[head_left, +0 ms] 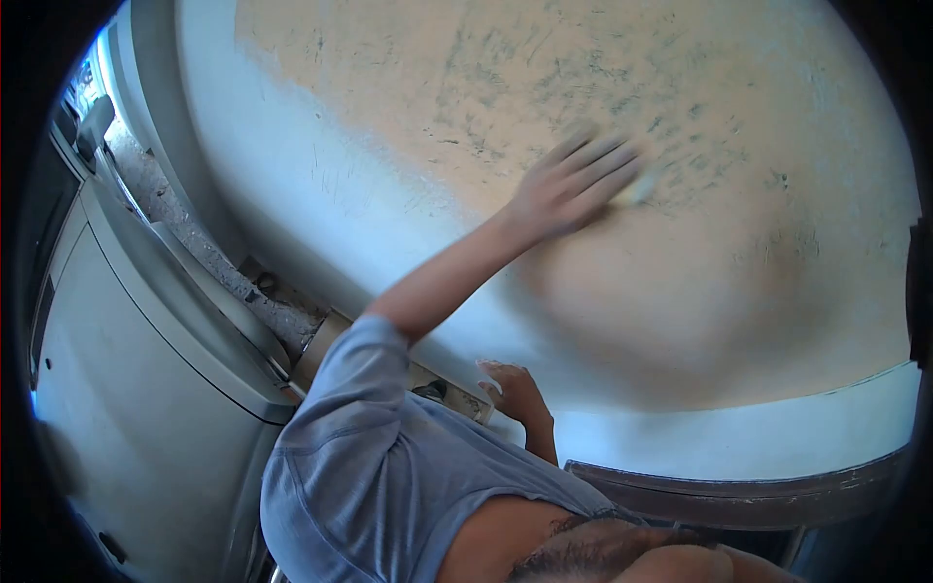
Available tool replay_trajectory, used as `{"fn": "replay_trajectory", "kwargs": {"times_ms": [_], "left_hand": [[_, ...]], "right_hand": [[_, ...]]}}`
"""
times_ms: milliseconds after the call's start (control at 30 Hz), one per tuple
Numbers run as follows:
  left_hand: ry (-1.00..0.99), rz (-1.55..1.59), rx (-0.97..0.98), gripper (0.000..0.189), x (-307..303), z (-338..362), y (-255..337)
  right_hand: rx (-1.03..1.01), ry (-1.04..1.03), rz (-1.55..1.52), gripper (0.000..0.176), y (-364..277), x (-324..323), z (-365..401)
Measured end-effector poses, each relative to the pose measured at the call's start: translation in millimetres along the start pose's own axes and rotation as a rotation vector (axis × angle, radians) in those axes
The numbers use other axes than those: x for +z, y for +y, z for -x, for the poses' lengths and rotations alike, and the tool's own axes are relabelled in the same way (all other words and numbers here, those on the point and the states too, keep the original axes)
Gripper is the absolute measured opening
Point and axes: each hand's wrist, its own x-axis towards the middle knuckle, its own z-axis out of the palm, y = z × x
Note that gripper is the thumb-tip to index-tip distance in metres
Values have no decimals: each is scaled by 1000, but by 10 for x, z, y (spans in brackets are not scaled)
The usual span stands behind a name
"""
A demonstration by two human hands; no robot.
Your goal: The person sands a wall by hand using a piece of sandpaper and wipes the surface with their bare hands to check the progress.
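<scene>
My left hand (573, 189) lies flat on a large, worn tan and bluish-white panel (632, 282), its fingers stretched toward the upper right and slightly blurred. A small pale yellowish piece (639, 188) shows at the fingertips, pressed against the surface. Most of that piece is under the hand, so its kind cannot be made out. Lower down, my right hand (515, 391) is near the bottom of the panel, partly curled with thumb and fingers apart. Its fingertips look whitish, and nothing shows in it. My shirt hides the rest of that arm.
A grey vehicle (146, 379) stands close on the left. Rough ground (185, 219) lies in the narrow gap beside the panel. Dark scratches (583, 83) cover the panel's upper part. Along the lower right runs a brown, scuffed strip (739, 491).
</scene>
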Motion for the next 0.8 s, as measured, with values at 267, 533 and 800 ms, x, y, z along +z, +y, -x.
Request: {"fn": "replay_trajectory", "kwargs": {"times_ms": [267,533,800], "left_hand": [[-111,236,-14,38,79,56,286],[-877,854,-405,15,-940,872,647],[-627,926,-505,8,-1180,449,194]], "right_hand": [[90,275,29,36,231,-235,113],[-297,884,-1110,57,-513,-798,-250],[-262,860,-758,22,-974,-1202,-568]]}}
